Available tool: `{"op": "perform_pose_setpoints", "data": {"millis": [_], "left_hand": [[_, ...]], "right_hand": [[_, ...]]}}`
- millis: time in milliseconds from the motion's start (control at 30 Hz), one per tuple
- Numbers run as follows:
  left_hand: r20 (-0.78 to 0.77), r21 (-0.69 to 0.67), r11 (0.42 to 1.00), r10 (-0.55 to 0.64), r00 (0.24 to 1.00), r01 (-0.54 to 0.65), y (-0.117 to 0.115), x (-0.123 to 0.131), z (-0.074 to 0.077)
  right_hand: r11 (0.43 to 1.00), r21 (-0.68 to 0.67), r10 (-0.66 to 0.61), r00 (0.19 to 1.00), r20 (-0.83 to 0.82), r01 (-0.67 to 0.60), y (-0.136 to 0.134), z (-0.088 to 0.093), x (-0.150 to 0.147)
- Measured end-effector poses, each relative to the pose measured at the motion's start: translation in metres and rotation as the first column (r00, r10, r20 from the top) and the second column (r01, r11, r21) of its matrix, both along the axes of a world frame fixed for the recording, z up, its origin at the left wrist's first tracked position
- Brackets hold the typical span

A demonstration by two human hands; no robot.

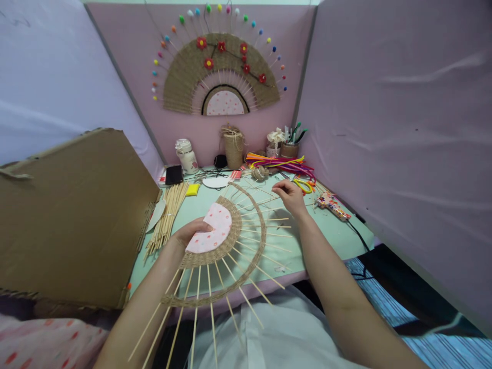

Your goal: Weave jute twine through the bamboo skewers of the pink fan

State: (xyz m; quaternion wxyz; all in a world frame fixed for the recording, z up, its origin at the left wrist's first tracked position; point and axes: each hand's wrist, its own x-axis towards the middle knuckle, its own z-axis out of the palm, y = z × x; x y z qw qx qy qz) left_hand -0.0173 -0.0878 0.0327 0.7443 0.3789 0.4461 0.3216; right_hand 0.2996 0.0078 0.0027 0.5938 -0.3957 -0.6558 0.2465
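My left hand [195,229] grips a half-round fan frame [235,225] by its base, thumb on the white, pink-dotted fabric [217,225]. Woven twine borders the fabric. Thin wooden sticks fan out from it toward the right and toward my lap, crossed by a narrower outer band of woven twine [263,241]. My right hand [291,197] is raised beyond the frame's right side, thumb and fingers pinched together. A thin strand of twine [251,201] seems to run from the fan toward these fingertips; its end is hard to see.
A finished fan [180,77] with red flowers hangs on the back wall. Loose sticks [169,212] lie left, beside a cardboard panel [77,215]. A twine roll [233,148], white bottle [187,156], pipe cleaners [284,163] and a corded glue gun [333,206] are on the table.
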Motion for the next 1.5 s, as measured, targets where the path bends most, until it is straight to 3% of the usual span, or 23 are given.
{"op": "perform_pose_setpoints", "data": {"millis": [267,400,533,633,800,967,1067,1167,1333,1500], "left_hand": [[0.06,0.021,0.993,-0.117,0.991,0.116,0.001,0.001,-0.009],[0.057,0.021,0.993,-0.118,0.991,0.117,0.003,0.003,-0.013],[0.048,0.014,0.993,-0.117,0.992,0.117,0.005,0.003,-0.019],[0.036,0.004,0.992,-0.13,0.991,0.129,0.007,0.003,-0.022],[-0.015,0.001,0.989,-0.147,0.989,0.147,0.009,0.008,-0.023],[-0.062,0.026,0.989,-0.146,0.987,0.148,0.009,0.015,-0.023],[-0.074,0.06,0.995,-0.073,0.995,0.077,0.016,0.019,-0.016],[-0.064,0.127,0.991,-0.025,0.998,0.033,0.032,0.027,0.001],[-0.022,0.219,0.972,-0.085,0.996,0.088,0.067,0.043,0.028],[0.151,0.229,0.965,-0.164,0.975,0.127,0.087,0.055,0.015]], "right_hand": [[0.967,-0.218,0.113,0.99,-0.087,-0.13,0.001,-0.007,-0.019],[0.953,-0.273,0.103,0.988,-0.117,-0.132,-0.007,-0.006,-0.037],[0.915,-0.344,0.152,0.97,-0.191,-0.212,-0.014,-0.005,-0.048],[0.871,-0.406,0.156,0.94,-0.303,-0.275,-0.017,-0.004,-0.054],[0.733,-0.519,0.152,0.849,-0.506,-0.44,-0.019,-0.002,-0.064],[0.678,-0.538,0.164,0.818,-0.552,-0.5,-0.024,0.001,-0.064],[0.671,-0.539,0.169,0.813,-0.557,-0.509,-0.025,0.003,-0.064],[0.662,-0.535,0.185,0.807,-0.561,-0.524,-0.027,0.007,-0.064],[0.671,-0.516,0.22,0.808,-0.547,-0.532,-0.028,0.009,-0.064],[0.765,-0.459,0.243,0.863,-0.444,-0.452,-0.021,-0.001,-0.063]]}}
